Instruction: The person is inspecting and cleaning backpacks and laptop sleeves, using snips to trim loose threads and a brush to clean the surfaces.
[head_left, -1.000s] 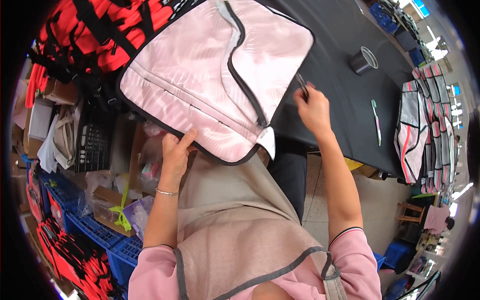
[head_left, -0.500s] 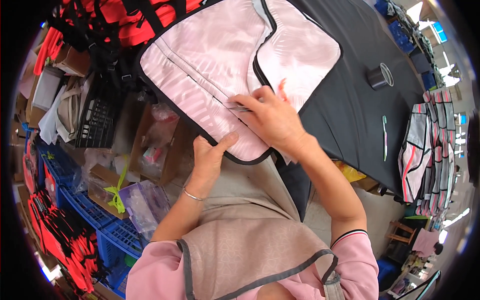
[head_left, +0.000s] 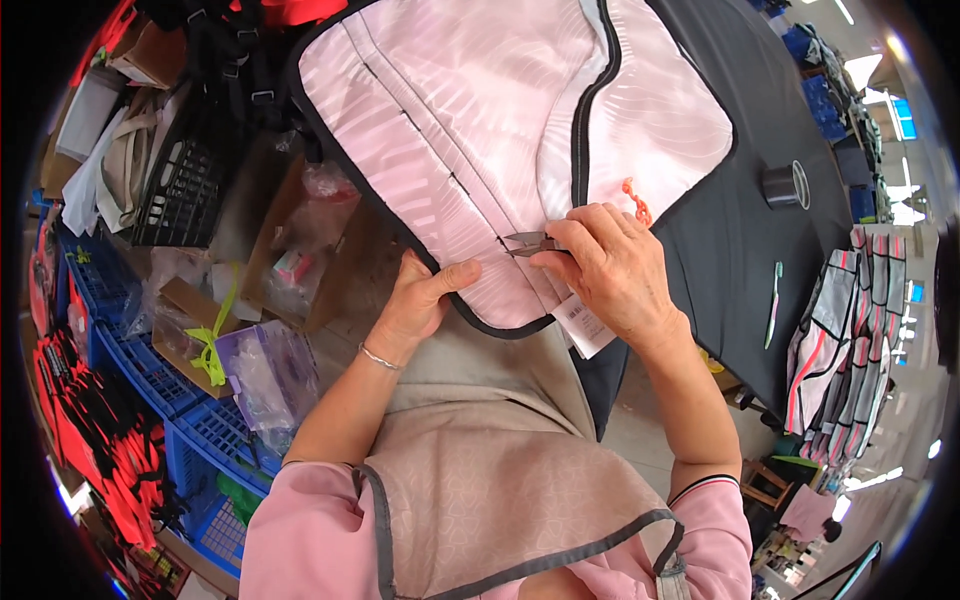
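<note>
A pink patterned fabric bag panel with black edge binding lies in front of me, partly over the black-covered table. My left hand grips its near-left edge, thumb on top and fingers hidden beneath. In my right hand is a pair of small thread snips, their blades parted at a short dark stitch on the panel's seam. Several such dark stitches dot that seam. An orange cord lies on the fabric beyond my right hand. Below that hand hangs a white label.
On the black table stand a dark cup and a toothbrush. Folded grey-and-pink pieces are stacked at the right. Left are a black crate, cardboard boxes, blue baskets and red-and-black goods.
My right hand has shifted right, and the snips now meet the seam with blades visibly parted. The panel appears slightly further right; my left hand still grips its edge.
</note>
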